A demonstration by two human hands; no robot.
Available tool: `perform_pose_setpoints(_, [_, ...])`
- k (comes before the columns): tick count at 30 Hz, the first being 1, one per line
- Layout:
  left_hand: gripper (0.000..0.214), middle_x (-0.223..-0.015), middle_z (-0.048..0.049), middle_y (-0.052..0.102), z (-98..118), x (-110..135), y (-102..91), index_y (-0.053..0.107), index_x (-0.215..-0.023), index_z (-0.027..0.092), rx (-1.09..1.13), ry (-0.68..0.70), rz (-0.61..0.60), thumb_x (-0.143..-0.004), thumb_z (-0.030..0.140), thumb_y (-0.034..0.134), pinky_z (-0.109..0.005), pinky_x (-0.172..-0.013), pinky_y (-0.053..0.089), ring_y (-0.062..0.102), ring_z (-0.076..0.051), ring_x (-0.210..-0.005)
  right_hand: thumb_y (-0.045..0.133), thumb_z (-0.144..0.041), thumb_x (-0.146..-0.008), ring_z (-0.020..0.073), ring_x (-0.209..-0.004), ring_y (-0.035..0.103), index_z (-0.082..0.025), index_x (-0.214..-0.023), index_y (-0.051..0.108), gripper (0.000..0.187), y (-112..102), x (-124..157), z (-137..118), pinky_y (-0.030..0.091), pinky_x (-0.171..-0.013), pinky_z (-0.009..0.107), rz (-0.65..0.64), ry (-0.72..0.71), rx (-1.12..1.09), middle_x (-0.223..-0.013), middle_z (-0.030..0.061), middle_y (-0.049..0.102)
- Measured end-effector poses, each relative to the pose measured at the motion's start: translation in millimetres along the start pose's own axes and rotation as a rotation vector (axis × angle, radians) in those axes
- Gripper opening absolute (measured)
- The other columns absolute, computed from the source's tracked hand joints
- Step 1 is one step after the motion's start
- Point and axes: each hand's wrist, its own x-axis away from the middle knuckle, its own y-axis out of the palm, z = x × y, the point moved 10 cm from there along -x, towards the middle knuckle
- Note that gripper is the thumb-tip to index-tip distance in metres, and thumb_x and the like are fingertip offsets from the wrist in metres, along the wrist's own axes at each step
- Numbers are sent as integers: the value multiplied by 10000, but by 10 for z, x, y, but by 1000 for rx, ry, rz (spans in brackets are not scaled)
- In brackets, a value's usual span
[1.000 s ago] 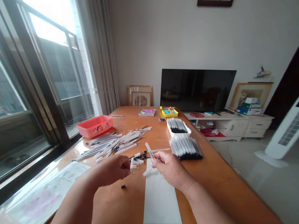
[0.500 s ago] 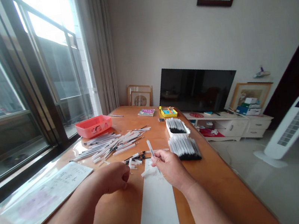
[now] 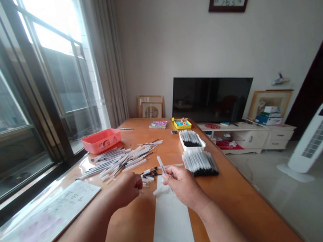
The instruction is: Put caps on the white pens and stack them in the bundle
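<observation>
Pen barrel (image 3: 161, 164), near upright at frame centre, is pinched by right hand (image 3: 183, 184); left hand (image 3: 127, 187), clenched, is held just left of it.

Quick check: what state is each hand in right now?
Left hand: closed, fingers curled; contents cannot be told.
Right hand: closed on a white pen barrel.

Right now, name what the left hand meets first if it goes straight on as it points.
Likely the loose pen parts just ahead of the left hand, before the right hand; depth is unclear.
</observation>
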Motion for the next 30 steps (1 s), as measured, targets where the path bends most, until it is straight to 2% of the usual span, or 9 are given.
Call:
perform_pose_setpoints(3, [187, -706, -10, 667, -33, -60, -92, 683, -755, 203, 186, 6, 93, -638, 147, 548, -266, -555, 330, 553, -171, -642, 559, -408, -942, 126, -578, 542, -193, -949, 724, 270, 44, 20, -27, 365, -534, 226, -23, 3, 0, -752, 12, 713])
perform_pose_setpoints(7, [148, -711, 10, 627, -60, -81, -242, 667, -846, 186, 708, 30, 188, -709, 214, 618, -253, -593, 417, 563, -148, -641, 562, -402, -949, 133, -613, 576, -191, -939, 728, 269, 124, 70, -127, 372, -549, 221, -58, -26, 3, -750, 13, 707])
perform_pose_setpoints(11, [218, -780, 6, 643, -52, -48, -292, 703, -942, 173, 1256, 24, 194, -734, 230, 738, -267, -731, 514, 594, -119, -683, 584, -398, -943, 160, -689, 636, -216, -983, 747, 248, 226, 122, -212, 432, -621, 237, -103, -64, 19, -783, 14, 731])
perform_pose_setpoints(14, [254, -839, -27, 679, -29, -51, -248, 739, -976, 156, 1470, 14, 160, -738, 221, 799, -255, -770, 541, 620, -114, -724, 593, -407, -940, 168, -695, 642, -231, -1012, 761, 253, 276, 141, -225, 453, -646, 249, -126, -80, 45, -785, 16, 737])
perform_pose_setpoints(19, [202, -815, -32, 665, -23, -97, -183, 749, -932, 133, 1591, 33, 126, -747, 174, 819, -219, -734, 559, 623, -100, -714, 583, -422, -947, 168, -695, 629, -237, -1024, 766, 271, 273, 141, -237, 450, -650, 250, -123, -102, 69, -789, 16, 734])
perform_pose_setpoints(30, [187, -863, -40, 697, 34, -61, -205, 746, -921, 138, 1520, 54, 95, -763, 207, 817, -233, -750, 547, 638, -108, -720, 577, -426, -956, 180, -720, 646, -232, -1033, 773, 287, 260, 138, -233, 457, -647, 251, -104, -108, 60, -795, 32, 746])
